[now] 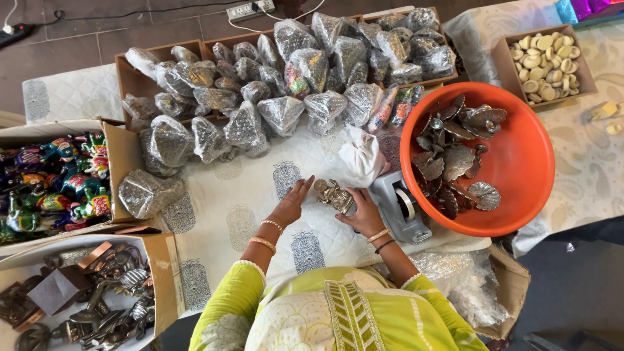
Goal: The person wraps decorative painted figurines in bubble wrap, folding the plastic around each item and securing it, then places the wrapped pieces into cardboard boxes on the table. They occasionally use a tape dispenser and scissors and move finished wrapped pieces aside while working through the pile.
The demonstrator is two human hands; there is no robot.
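Note:
A small brass-coloured metal figurine [333, 194] lies on the white printed cloth [221, 208] in front of me. My right hand [364, 211] is closed around its lower end. My left hand [292, 200] rests flat on the cloth with fingers spread, its fingertips touching the figurine's left side. Both wrists carry bangles. A grey tape dispenser [402, 208] stands just right of my right hand.
An orange basin [526, 162] with metal leaf-shaped pieces sits at right. Many plastic-wrapped items [286, 84] pile up in brown trays behind. Boxes at left hold painted figurines [55, 179] and dark metal parts [84, 299]. A crumpled white cloth [361, 156] and a box of pale discs [546, 62] lie farther back.

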